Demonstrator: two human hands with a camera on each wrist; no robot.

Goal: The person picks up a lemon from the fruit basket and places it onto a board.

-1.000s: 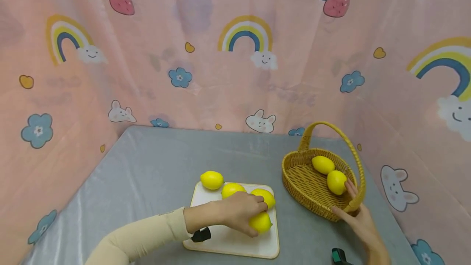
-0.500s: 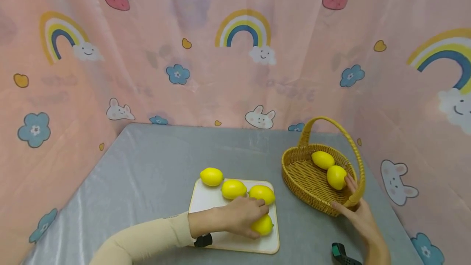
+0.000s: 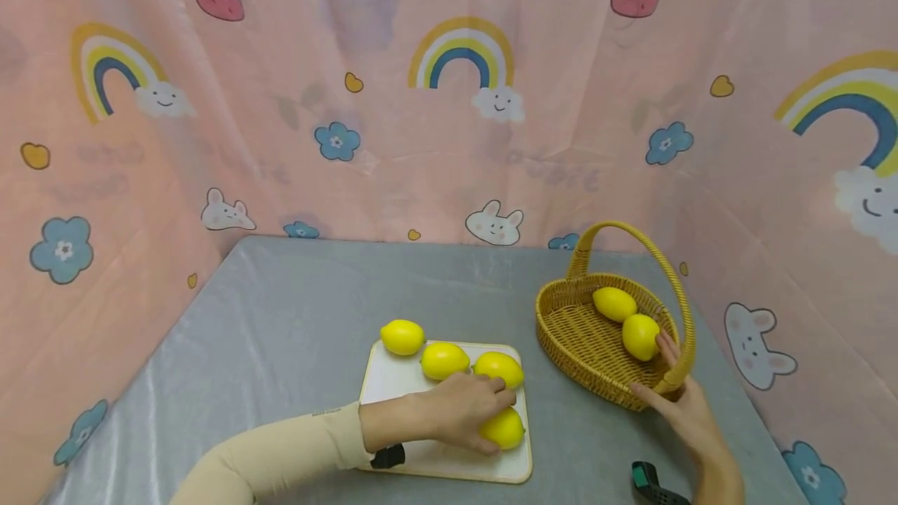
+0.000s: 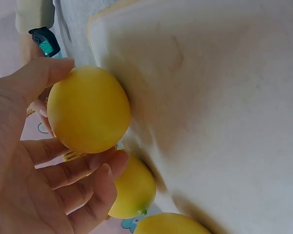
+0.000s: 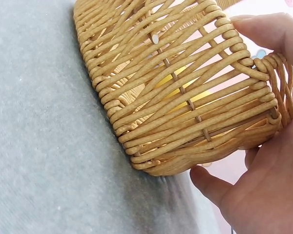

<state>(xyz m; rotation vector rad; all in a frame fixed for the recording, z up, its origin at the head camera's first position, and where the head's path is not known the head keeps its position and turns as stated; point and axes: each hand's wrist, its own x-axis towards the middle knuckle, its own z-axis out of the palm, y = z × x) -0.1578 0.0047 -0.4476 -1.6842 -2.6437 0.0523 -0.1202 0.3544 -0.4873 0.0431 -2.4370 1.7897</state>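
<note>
My left hand (image 3: 466, 411) curls its thumb and fingers round the nearest lemon (image 3: 503, 429) on the white board (image 3: 449, 468). In the left wrist view the thumb and fingertips touch that lemon (image 4: 89, 109) on either side. Three more lemons lie behind it: one at the board's back left corner (image 3: 403, 337), one in the middle (image 3: 445, 361), one at the right (image 3: 499, 369). My right hand (image 3: 691, 419) grips the near right rim of the wicker basket (image 3: 589, 369), fingers inside, thumb at the front. Two lemons (image 3: 614, 304) lie inside the basket.
A grey cloth (image 3: 316, 294) covers the table. Pink printed curtains (image 3: 561, 123) stand behind it and at both sides. A dark device with a green part (image 3: 652, 483) is beside my right wrist. The basket's tall handle (image 3: 641, 236) arches over it.
My left hand and the nearest lemon have shifted slightly to the right. The right hand keeps its grip on the basket, and the head view has tilted a little.
</note>
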